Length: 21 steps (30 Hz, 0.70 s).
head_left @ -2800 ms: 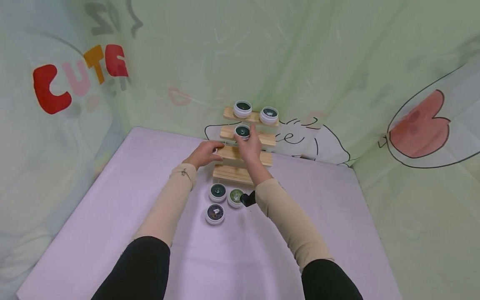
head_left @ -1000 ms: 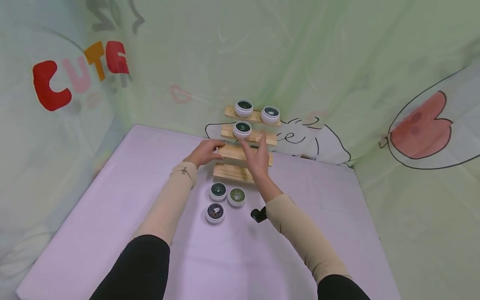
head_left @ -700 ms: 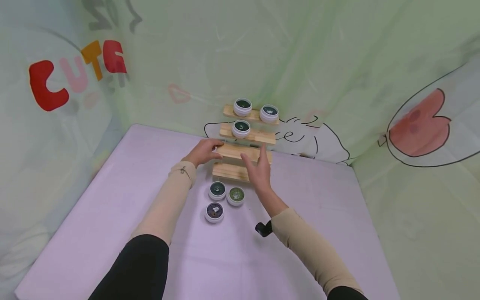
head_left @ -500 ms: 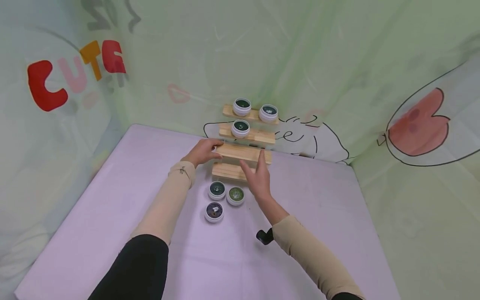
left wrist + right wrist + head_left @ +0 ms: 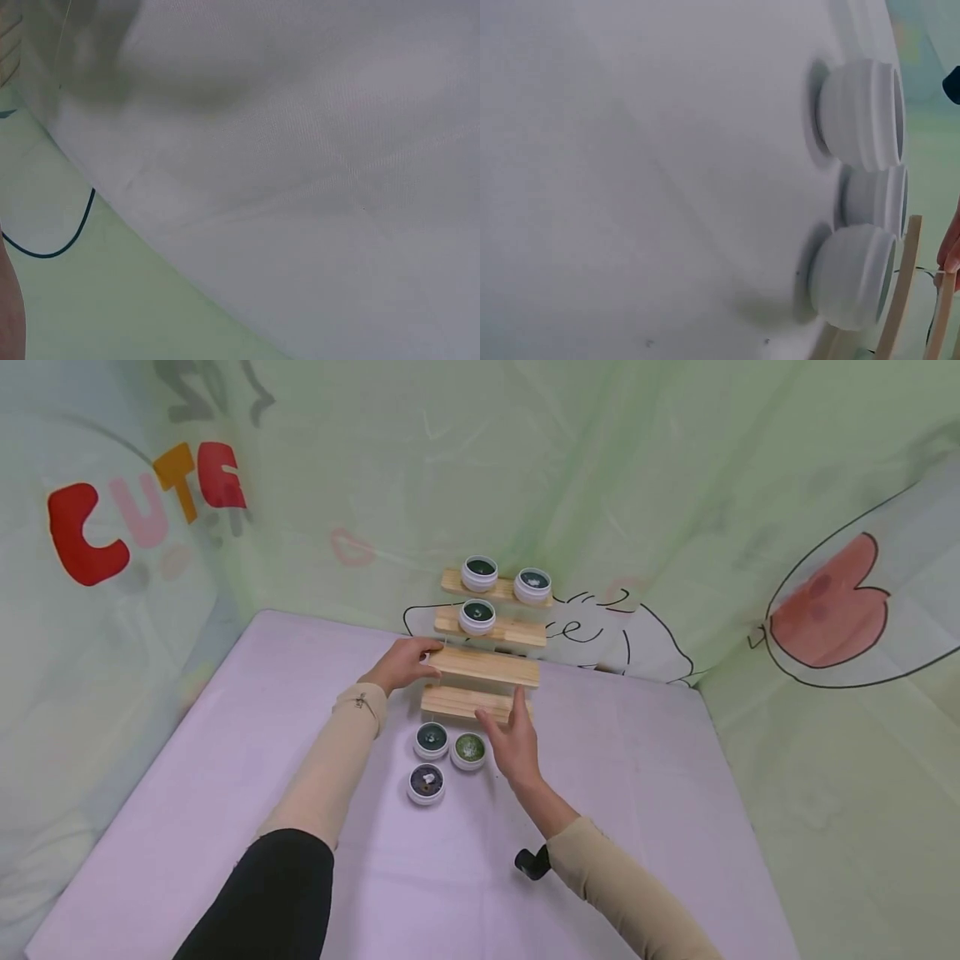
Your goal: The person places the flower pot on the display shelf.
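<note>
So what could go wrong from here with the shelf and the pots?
The left hand grips one end of the shelf; a tug could shift it and perhaps tip the three pots standing on it.

The top tier's right pot sits close to the end, so a bump might send it off.

The right hand is near the green pot, which stands close to two others on the table; a clumsy grab might knock a neighbour.

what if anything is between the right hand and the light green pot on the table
Nothing visible: in the head view, the right hand is right of the light green pot, while the dark green pot beside it and the purplish pot lie to its left.
</note>
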{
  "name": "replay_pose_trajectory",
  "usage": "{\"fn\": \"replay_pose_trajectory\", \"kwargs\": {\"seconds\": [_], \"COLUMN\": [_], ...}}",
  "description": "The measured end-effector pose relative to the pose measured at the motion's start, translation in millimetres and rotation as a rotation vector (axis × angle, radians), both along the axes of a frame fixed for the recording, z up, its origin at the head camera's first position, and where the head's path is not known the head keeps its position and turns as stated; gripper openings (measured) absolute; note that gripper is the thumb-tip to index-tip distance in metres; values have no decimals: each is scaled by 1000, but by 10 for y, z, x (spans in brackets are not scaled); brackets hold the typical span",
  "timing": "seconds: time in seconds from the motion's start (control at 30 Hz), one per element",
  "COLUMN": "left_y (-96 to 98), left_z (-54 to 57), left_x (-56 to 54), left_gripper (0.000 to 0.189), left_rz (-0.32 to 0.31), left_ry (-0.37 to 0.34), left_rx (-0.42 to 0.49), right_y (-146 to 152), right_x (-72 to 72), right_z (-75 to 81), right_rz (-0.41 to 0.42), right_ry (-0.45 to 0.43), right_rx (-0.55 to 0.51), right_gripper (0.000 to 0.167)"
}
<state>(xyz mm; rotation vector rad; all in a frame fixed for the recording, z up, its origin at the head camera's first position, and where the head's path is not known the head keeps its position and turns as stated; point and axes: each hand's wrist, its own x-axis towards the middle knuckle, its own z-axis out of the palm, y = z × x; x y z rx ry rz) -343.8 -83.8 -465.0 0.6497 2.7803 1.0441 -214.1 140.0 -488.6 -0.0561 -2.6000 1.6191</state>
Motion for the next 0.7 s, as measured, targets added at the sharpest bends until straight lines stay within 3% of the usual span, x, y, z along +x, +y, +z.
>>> {"fn": "replay_pose_trajectory", "kwargs": {"seconds": [0.47, 0.7], "left_y": [11, 7], "left_z": [26, 20], "left_x": [15, 20], "left_gripper": [57, 58], "left_rz": [6, 9], "left_ry": [-20, -25], "left_rx": [21, 2], "right_y": [-56, -71], "right_x": [275, 346], "right_z": [-279, -383], "right_rz": [13, 34], "right_ry": [-26, -17], "right_rx": [-44, -46], "right_gripper": [93, 92]}}
